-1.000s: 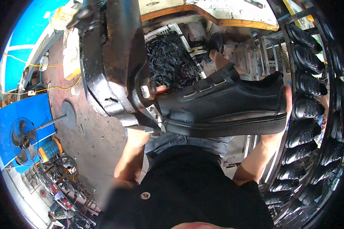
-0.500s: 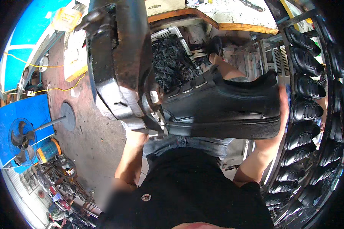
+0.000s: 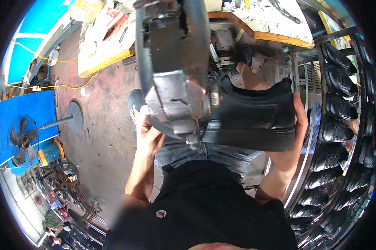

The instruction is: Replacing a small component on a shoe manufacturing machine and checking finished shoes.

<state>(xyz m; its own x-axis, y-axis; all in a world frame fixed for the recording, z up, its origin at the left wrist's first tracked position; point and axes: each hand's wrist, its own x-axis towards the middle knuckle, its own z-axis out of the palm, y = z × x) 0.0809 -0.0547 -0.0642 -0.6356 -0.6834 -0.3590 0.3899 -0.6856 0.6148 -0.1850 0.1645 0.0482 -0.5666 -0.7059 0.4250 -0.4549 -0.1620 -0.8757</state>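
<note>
A black leather shoe (image 3: 250, 112) lies sideways under a worn metal machine head (image 3: 177, 89), its heel to the right and its thick sole toward me. The machine head covers the front part of the shoe. My right hand (image 3: 300, 118) is closed round the heel, palm against its back end. On the other side, my left hand (image 3: 149, 132) grips at the toe end, thumb and fingers bent. Some of its fingertips are hidden behind the machine head.
Racks of black lace-up shoes (image 3: 337, 130) stand close on my right. White worktables (image 3: 275, 21) with wooden edges are ahead. A fan (image 3: 25, 141) and its round base (image 3: 74, 116) stand at left, near a yellow cable (image 3: 67, 61). Another person's leg (image 3: 250, 77) shows beyond the shoe.
The machine head now appears further right in view and covers more of the shoe's front. The heel and my right hand have shifted slightly left. More of my left hand shows.
</note>
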